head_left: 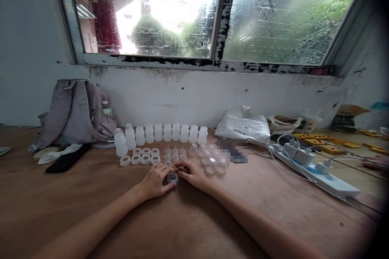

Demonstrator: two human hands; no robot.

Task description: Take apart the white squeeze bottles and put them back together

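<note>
On the table in front of me, my left hand (155, 181) curls round the side of a translucent bottle collar ring (173, 178), thumb at its near edge. A clear teat seems to sit in the ring's middle, and the fingers of my right hand (191, 175) pinch at it from the far right. The fingertips partly cover the small parts. Just beyond are rows of clear bottle teats (174, 152). White collar rings (146, 158) lie in rows to their left, and clear dome caps (212, 159) to their right. Frosted baby bottles (158, 132) line up behind; the two leftmost have tops fitted.
A grey backpack (79, 109), a black phone-like slab (67, 158) and a white tissue (59, 153) lie on the left. To the right are a silvery bag (243, 125), a power strip (334, 184) with cables, and yellow pieces (316, 142). Another person's hand (377, 162) shows at far right.
</note>
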